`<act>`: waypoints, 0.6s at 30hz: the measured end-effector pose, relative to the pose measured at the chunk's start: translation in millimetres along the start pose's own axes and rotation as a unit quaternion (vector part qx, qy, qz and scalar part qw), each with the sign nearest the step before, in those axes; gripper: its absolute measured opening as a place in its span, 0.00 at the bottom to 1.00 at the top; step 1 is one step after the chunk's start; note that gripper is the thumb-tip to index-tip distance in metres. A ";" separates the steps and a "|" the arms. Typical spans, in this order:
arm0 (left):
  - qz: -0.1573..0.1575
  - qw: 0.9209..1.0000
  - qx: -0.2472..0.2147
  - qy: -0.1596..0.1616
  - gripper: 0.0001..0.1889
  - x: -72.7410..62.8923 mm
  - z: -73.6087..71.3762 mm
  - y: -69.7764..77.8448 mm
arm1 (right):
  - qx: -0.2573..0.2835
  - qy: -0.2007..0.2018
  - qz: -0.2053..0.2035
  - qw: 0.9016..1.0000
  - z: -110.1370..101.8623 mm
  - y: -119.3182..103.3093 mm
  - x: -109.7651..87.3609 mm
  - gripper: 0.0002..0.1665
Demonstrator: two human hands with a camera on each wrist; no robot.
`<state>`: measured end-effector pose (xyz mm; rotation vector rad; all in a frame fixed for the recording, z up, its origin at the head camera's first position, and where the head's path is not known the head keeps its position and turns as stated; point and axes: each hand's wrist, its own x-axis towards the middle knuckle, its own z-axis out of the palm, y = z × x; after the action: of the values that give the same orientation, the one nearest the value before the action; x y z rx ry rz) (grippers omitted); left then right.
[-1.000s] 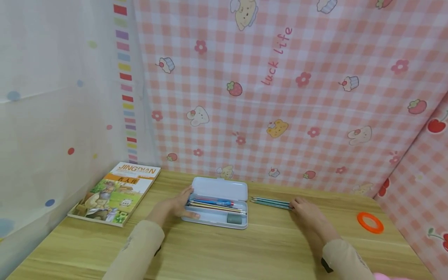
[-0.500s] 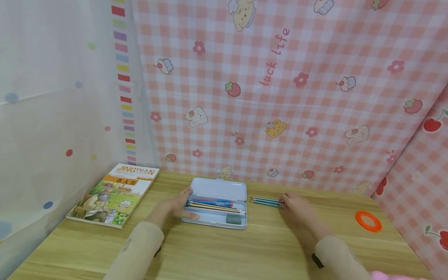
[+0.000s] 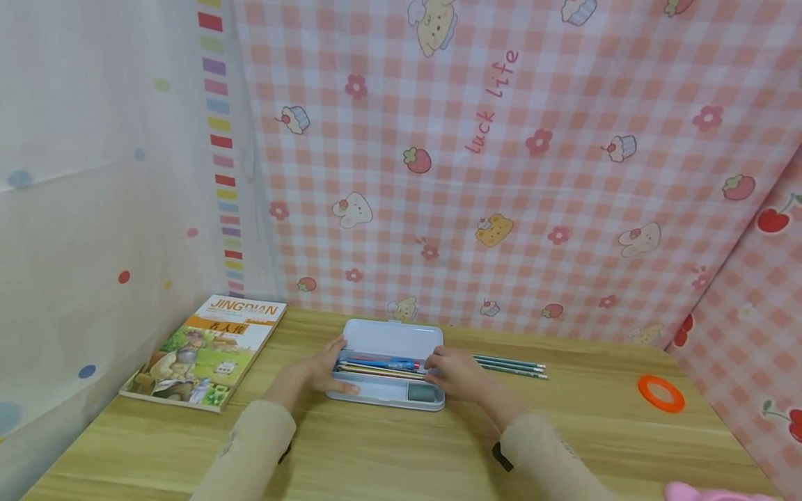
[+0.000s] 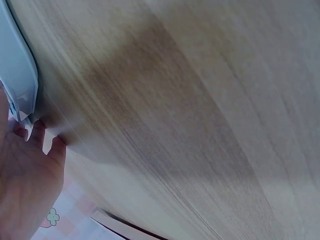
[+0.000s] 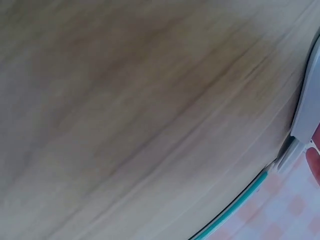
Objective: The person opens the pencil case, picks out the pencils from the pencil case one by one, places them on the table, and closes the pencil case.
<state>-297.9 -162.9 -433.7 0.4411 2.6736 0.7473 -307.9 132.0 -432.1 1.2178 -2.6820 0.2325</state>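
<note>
A pale pencil case (image 3: 385,402) lies with its lid raised, also visible at the left edge of the left wrist view. Inside are a blue pen (image 3: 391,362), several pencils (image 3: 376,371) and a dark green block (image 3: 421,393). My left hand (image 3: 319,369) grips the case's left end, thumb over the front part. At the opposite end, my right hand (image 3: 460,376) has its curled fingertips over the rim, overlapping the pencils' ends; I cannot tell what they pinch. Three green pencils (image 3: 514,367) lie on the table behind the right hand, their left ends hidden.
A book (image 3: 207,355) rests on the wooden table (image 3: 376,459) at the left. An orange ring (image 3: 661,394) lies at the right, and part of a pink object (image 3: 695,492) shows at the lower edge. Checked cloth (image 3: 388,229) hangs behind the table.
My right hand has slid left along the green pencils, left them on the table and reached the right end of the pencil case. My left hand has stayed on the case.
</note>
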 end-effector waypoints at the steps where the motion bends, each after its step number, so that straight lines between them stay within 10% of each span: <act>1: 0.001 1.000 -0.002 0.000 0.56 -0.3 0.1 0.4 | 0.005 -0.007 0.003 1.000 0.6 -2.2 2.5 0.10; 18: 0.001 1.000 -0.012 0.002 0.55 -1.2 -0.1 1.2 | -0.066 -0.031 -0.016 0.997 -0.4 -16.4 14.7 0.07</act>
<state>-296.6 -162.4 -432.7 0.4357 2.6643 0.7812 -304.9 110.8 -427.3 1.2459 -2.6795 0.0114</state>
